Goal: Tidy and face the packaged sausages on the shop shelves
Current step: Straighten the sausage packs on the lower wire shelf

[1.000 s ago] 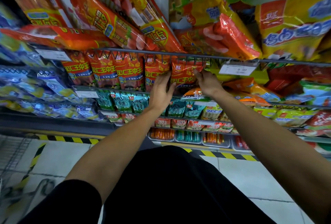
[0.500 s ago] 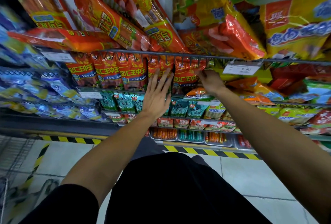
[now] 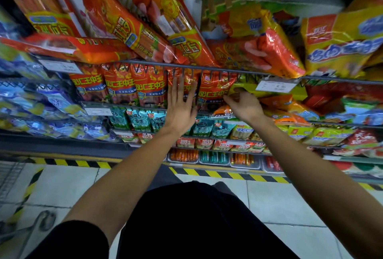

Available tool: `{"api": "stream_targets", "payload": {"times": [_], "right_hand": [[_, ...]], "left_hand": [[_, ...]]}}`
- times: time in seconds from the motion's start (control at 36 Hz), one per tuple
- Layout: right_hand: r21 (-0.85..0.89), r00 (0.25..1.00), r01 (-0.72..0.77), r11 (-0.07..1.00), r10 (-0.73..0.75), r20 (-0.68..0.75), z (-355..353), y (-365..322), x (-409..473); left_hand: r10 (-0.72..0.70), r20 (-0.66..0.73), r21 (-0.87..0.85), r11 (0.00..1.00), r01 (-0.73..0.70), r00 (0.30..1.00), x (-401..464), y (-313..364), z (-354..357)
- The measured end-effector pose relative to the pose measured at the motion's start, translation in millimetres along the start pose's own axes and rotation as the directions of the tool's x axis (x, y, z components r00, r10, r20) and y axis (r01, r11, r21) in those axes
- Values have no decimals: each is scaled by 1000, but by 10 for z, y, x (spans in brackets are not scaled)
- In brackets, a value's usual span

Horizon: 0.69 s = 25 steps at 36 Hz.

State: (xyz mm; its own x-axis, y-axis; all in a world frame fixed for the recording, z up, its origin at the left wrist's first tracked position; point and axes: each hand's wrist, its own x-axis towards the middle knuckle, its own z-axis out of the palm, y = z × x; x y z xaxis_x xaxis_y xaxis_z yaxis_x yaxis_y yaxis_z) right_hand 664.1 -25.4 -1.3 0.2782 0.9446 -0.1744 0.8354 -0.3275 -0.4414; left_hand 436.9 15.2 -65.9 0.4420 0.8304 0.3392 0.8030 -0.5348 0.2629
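Right now my left hand [image 3: 179, 107] lies flat against the row of red sausage packs [image 3: 143, 86] that hang under the wire rail [image 3: 207, 69], its fingers [image 3: 180, 86] straight and spread, palm on the fourth pack [image 3: 187, 87] from the left; it grips nothing. My right hand [image 3: 244, 106] is just beside it at the right end of the same row, fingers curled, the fingertips pinching the lower right edge of the last red pack [image 3: 215, 89] (how much of the pack is between thumb and fingers I cannot tell, since the hand hides that corner). That pack stands upright with its label facing out, touching the pack under my left palm.

Above the rail, long orange sausage packs [image 3: 132, 28] lie tilted and overlapping, leaning leftward on the upper shelf [image 3: 342, 79], and a yellow bag [image 3: 339, 45] sits at the far right. A white price tag [image 3: 276, 86] is clipped to the rail just right of my right hand. Below the red row is a shelf of teal packs [image 3: 141, 118], then small red packs [image 3: 204, 143], then trays of orange and teal sticks [image 3: 213, 157] near the floor. Blue packs [image 3: 53, 101] fill the shelves at the left. Yellow-and-black hazard tape [image 3: 226, 173] runs along the tiled floor [image 3: 68, 184] at the shelf's foot.
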Motion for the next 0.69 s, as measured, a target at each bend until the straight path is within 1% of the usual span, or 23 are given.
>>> {"api": "stream_targets", "payload": {"times": [0.06,0.08,0.11,0.14,0.17,0.22,0.33,0.42,0.5,0.56,0.61,0.69], "right_hand": [[9,981,113,994,-110,-160,59,47,-138],[1,959,185,983,-180,-221,91,57,-208],[-30,933,258,966,-257,-251,126,68,-251],[-76,911,319,945,-328,-252,154,63,-285],[-126,893,363,923,-384,-236,174,44,-300],[-208,881,396,894,-433,-187,194,11,-286],[-280,902,366,888,-412,-130,197,-6,-236],[-242,903,391,888,-421,-87,144,38,-236],[-187,913,389,902,-405,-55,93,140,-271],[-94,931,350,932,-358,-78,59,214,-354],[60,950,305,951,-298,-94,32,291,-484],[283,978,204,937,-181,-107,71,415,-725]], "left_hand": [[99,-35,-25,995,-100,994,-56,52,-34],[169,-31,-21,985,-169,985,-76,83,-35],[229,-14,-17,973,-229,973,-89,111,-22],[263,4,-18,965,-263,965,-93,133,1],[268,13,-20,963,-268,963,-85,144,21],[241,5,-16,970,-241,971,-33,138,58],[208,28,23,978,-209,978,103,101,82],[183,48,8,983,-184,982,103,142,69],[163,104,-51,986,-158,981,81,188,19],[144,140,-96,987,-132,980,63,206,-41],[133,164,-138,984,-111,977,35,227,-109],[119,202,-244,967,-67,972,-56,264,-173]]}}
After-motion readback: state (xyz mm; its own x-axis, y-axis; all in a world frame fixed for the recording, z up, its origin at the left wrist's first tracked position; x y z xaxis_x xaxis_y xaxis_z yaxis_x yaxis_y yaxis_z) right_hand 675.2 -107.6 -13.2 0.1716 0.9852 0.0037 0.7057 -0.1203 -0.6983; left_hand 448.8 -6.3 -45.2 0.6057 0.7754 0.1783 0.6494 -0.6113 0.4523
